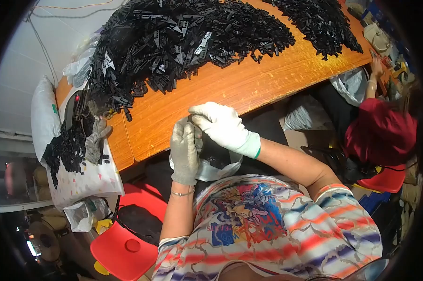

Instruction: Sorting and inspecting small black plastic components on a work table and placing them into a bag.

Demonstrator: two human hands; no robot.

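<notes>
My left hand [185, 152], in a grey work glove, is raised just off the table's near edge with its fingers curled. Against its fingertips, my right hand [223, 126] in a white glove with a green cuff has thumb and fingers pinched together. Whatever sits between the two hands is hidden; only a dark bit shows there. Below them, a pale plastic bag [215, 172] lies open at my lap, with something dark inside. Beyond my hands, a big heap of small black plastic parts [174, 44] covers the far side of the orange wooden table [169, 112].
A second black heap [317, 25] lies at the far right. Left of the table are a grey glove [96, 140], more black parts [71, 150] and a white sack [45, 105]. A red chair [127, 253] stands at lower left. A co-worker in a dark red top [380, 129] sits at right.
</notes>
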